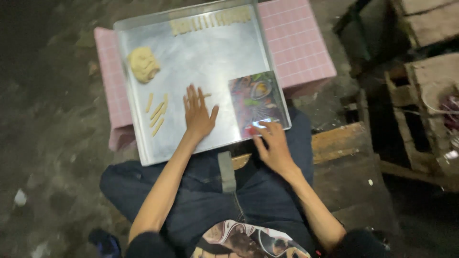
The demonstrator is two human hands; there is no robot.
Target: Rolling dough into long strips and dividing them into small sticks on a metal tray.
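While the dough lump [143,63] sits far left on the metal tray [210,52], left hand [198,114] lies flat, fingers apart, rolling a dough strip [205,95]; uneven pressure may break it. Right hand [272,145], fingers loosely curled, touches the tray's near corner by a printed sheet [256,100]; tray might slide.

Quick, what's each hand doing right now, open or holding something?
Left hand: open, flat on the metal tray, over a dough stick.
Right hand: fingers curled at the tray's near edge; grip unclear.

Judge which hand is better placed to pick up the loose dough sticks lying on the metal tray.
Left, probably. The left hand lies flat on the metal tray, with the loose dough sticks just beside it. The right hand rests at the near corner by the printed card, farther away.
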